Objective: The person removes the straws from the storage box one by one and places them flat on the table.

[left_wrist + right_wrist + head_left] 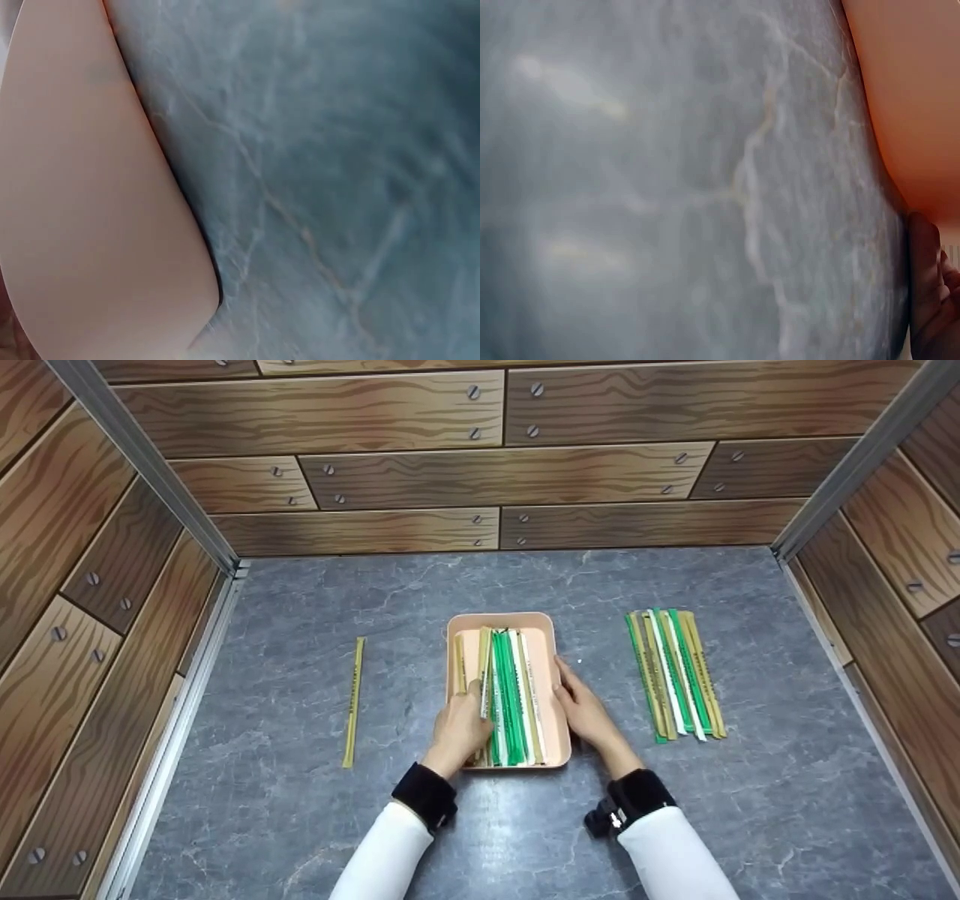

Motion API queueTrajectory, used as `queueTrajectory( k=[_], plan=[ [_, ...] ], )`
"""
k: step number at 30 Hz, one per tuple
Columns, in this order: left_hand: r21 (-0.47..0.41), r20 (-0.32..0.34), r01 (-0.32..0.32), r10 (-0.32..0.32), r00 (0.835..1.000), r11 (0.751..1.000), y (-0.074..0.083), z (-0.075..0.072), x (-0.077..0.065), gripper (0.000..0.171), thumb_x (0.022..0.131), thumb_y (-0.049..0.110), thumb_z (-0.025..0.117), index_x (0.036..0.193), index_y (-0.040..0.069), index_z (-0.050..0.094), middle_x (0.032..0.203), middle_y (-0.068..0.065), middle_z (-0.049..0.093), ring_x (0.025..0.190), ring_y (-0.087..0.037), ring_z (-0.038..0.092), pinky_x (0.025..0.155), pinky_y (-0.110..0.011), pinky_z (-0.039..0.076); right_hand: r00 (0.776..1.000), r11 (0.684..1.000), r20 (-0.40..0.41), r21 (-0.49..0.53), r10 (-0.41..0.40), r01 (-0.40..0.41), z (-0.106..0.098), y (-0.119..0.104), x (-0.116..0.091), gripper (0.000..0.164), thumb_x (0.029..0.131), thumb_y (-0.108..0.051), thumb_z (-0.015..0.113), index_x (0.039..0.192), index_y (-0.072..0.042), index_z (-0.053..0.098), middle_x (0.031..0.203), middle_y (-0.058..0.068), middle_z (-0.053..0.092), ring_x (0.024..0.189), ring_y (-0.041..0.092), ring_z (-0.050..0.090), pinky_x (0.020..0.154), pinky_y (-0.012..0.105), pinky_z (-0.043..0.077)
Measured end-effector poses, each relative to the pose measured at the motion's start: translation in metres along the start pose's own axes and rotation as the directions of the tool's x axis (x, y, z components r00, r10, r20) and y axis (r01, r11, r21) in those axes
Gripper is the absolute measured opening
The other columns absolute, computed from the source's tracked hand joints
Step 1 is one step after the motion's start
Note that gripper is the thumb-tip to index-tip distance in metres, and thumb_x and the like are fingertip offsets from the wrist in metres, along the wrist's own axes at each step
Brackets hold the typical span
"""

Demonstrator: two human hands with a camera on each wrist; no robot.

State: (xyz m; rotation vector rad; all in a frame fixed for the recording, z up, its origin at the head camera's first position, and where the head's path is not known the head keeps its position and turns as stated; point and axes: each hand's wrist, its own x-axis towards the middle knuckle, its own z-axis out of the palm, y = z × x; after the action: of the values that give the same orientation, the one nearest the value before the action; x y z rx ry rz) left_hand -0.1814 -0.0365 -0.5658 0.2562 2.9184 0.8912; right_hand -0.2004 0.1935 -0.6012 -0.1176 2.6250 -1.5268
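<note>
A pink tray [556, 746] holds a row of long thin stick packets [514, 697] in gold, green and white. My left hand [461, 727] reaches over the tray's left side, its fingers curled around a stick packet at the left of the row. The fingertips are hidden behind the hand. Along the tray's right outer wall my right hand [589, 716] rests with fairly straight fingers, steadying the side. In the left wrist view the tray wall [97, 195] fills the left. The right wrist view shows right-hand fingers [924, 262] against the wall.
A single gold stick packet [353, 701] lies on the grey marbled table [285, 810] left of the tray. To the right is a fan of several gold, green and white stick packets [675, 675]. Wood-patterned panels [397, 412] enclose the back and sides.
</note>
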Motion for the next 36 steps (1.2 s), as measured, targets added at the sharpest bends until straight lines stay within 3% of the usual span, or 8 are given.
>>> queueTrajectory(
  k=[9, 14, 19, 26, 32, 36],
  plan=[
    [-0.074, -0.023, 0.005, -0.007, 1.0, 0.997, -0.0023, -0.0031, 0.0012, 0.054, 0.078, -0.007, 0.063, 0.132, -0.006, 0.054, 0.106, -0.026, 0.067, 0.085, -0.035, 0.068, 0.067, -0.041, 0.057, 1.0, 1.0, -0.001, 0.006, -0.008, 0.008, 0.0002, 0.0008, 0.0005, 0.054, 0.105, -0.016, 0.045, 0.156, -0.014, 0.027, 0.156, 0.018, 0.029, 0.142, 0.035, 0.027, 0.115, 0.048, 0.022],
    [-0.032, -0.022, 0.019, -0.02, 1.0, 0.999, -0.0017, -0.002, 0.0012, 0.03, 0.078, -0.006, 0.064, 0.108, -0.006, 0.065, 0.094, -0.024, 0.068, 0.077, -0.035, 0.067, 0.063, -0.041, 0.057, 1.0, 1.0, -0.004, 0.008, -0.007, 0.007, 0.0004, 0.0011, 0.0007, 0.054, 0.105, -0.016, 0.045, 0.156, -0.014, 0.028, 0.156, 0.017, 0.03, 0.142, 0.034, 0.028, 0.115, 0.047, 0.022],
    [0.043, 0.009, 0.036, -0.037, 0.999, 0.998, 0.0004, 0.0002, 0.0019, 0.01, 0.079, 0.001, 0.068, 0.089, -0.001, 0.064, 0.083, -0.018, 0.066, 0.07, -0.032, 0.065, 0.057, -0.042, 0.054, 1.0, 1.0, -0.003, -0.006, -0.005, 0.005, 0.0003, 0.0009, 0.0002, 0.054, 0.105, -0.017, 0.045, 0.156, -0.014, 0.028, 0.155, 0.018, 0.03, 0.141, 0.035, 0.028, 0.115, 0.048, 0.023],
    [0.099, 0.067, 0.067, -0.074, 0.995, 0.993, 0.0028, 0.0019, 0.0035, 0.02, 0.081, 0.007, 0.07, 0.098, -0.002, 0.063, 0.086, -0.02, 0.066, 0.072, -0.033, 0.065, 0.057, -0.043, 0.054, 1.0, 1.0, -0.007, -0.017, 0.005, -0.006, -0.0004, 0.0002, -0.0004, 0.054, 0.105, -0.019, 0.045, 0.156, -0.016, 0.028, 0.155, 0.017, 0.031, 0.141, 0.035, 0.029, 0.114, 0.048, 0.023],
    [0.087, 0.064, 0.092, -0.097, 0.993, 0.992, 0.0026, 0.002, 0.004, 0.036, 0.077, 0.002, 0.069, 0.111, -0.004, 0.062, 0.092, -0.022, 0.067, 0.077, -0.034, 0.066, 0.06, -0.045, 0.055, 1.0, 1.0, -0.011, -0.003, 0.004, -0.004, -0.0003, 0.0, -0.0008, 0.054, 0.104, -0.018, 0.046, 0.156, -0.017, 0.029, 0.155, 0.016, 0.031, 0.141, 0.035, 0.028, 0.115, 0.048, 0.023],
    [0.098, 0.057, 0.115, -0.121, 0.991, 0.989, 0.0027, 0.0018, 0.0046, 0.035, 0.076, -0.003, 0.066, 0.111, -0.004, 0.061, 0.094, -0.023, 0.067, 0.079, -0.035, 0.067, 0.062, -0.045, 0.056, 1.0, 1.0, -0.012, 0.009, -0.003, 0.003, 0.0, 0.0004, -0.0008, 0.054, 0.105, -0.017, 0.046, 0.156, -0.016, 0.029, 0.155, 0.016, 0.031, 0.141, 0.034, 0.029, 0.115, 0.048, 0.023]
  ],
)
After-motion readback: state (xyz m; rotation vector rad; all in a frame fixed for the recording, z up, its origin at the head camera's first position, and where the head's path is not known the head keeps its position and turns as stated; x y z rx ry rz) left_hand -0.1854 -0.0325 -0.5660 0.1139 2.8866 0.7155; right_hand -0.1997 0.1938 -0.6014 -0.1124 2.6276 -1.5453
